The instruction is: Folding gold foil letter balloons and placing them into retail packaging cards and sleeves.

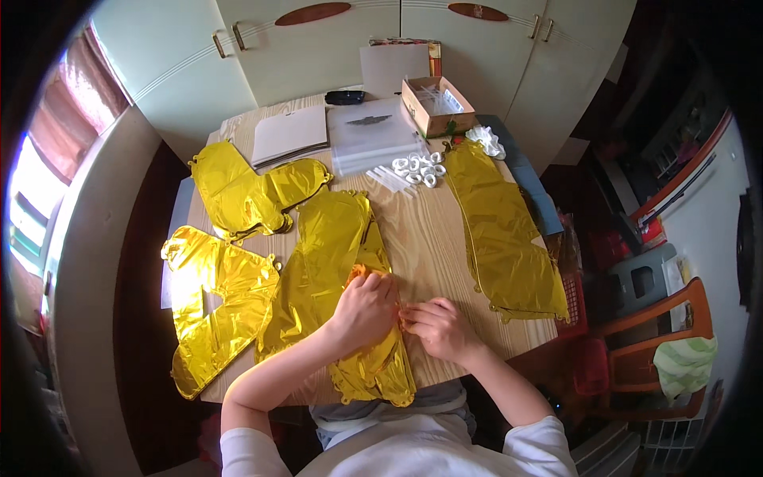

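Left hand (366, 306): fingers curled tight, holding the edge of the centre foil (373, 367), where the metal glows orange beside the knuckles.
Right hand (439, 328): fingers narrow, thumb and forefinger pinching that same edge just beside the left hand; the tips are small and partly shaded.
Centre foil: shiny gold, creased, lying at the near edge of the counter (425, 234) before the person, under the left forearm.
Foils on the left: an upper bent gold piece (230, 191) and a lower one (199, 334), the latter bright with window light.
Foil on the right: a long gold piece (509, 238), well apart from the hands.
Small white parts: rings (417, 168) in a cluster, slim sticks (389, 179) beside them.
Far side of the counter: a stack of pale sheets (290, 133), a clear plastic sleeve (369, 147), a black object (345, 98), an open box (435, 124), a crumpled white bundle (487, 141).
Beyond: pale cabinets (318, 56); at right, a wooden chair (636, 370) with a green-and-white cloth (687, 366).
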The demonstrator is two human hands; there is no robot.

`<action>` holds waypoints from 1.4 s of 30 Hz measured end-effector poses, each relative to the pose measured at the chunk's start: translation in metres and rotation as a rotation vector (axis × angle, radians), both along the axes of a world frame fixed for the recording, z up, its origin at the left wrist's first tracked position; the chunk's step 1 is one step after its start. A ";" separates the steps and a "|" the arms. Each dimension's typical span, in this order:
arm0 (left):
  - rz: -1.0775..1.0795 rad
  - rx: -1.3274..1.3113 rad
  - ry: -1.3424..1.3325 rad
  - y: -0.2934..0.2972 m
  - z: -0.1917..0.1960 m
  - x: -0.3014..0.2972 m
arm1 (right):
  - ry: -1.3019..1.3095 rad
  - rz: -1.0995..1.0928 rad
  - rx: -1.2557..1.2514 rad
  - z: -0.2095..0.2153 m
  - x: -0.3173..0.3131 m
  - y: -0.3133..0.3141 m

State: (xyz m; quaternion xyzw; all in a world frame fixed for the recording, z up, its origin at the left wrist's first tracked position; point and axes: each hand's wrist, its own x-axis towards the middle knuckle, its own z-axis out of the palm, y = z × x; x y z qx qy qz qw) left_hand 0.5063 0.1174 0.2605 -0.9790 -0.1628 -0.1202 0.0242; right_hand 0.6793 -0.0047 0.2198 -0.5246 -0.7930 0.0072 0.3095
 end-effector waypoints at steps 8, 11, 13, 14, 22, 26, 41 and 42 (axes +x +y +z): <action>0.125 0.089 -0.001 0.029 -0.008 0.022 | 0.010 -0.009 -0.012 0.003 -0.001 0.001; 0.157 0.125 0.018 0.040 -0.010 0.027 | 0.018 -0.006 -0.009 0.002 -0.001 0.002; 0.182 0.148 0.036 0.049 -0.017 0.031 | 0.030 -0.007 -0.024 0.002 -0.001 0.001; 0.197 0.157 0.048 0.054 -0.020 0.034 | 0.034 -0.007 -0.027 0.002 -0.002 0.001; 0.277 0.080 0.070 0.068 -0.013 0.044 | 0.031 -0.005 -0.027 0.002 0.000 0.001; 0.149 0.203 0.016 0.061 -0.017 0.040 | 0.030 -0.002 -0.018 0.002 -0.001 0.002; 0.347 -0.091 0.041 0.070 -0.025 0.046 | 0.034 -0.004 -0.033 0.003 0.000 0.002; 0.349 -0.099 0.031 0.072 -0.025 0.045 | 0.026 -0.004 -0.032 0.003 0.001 0.003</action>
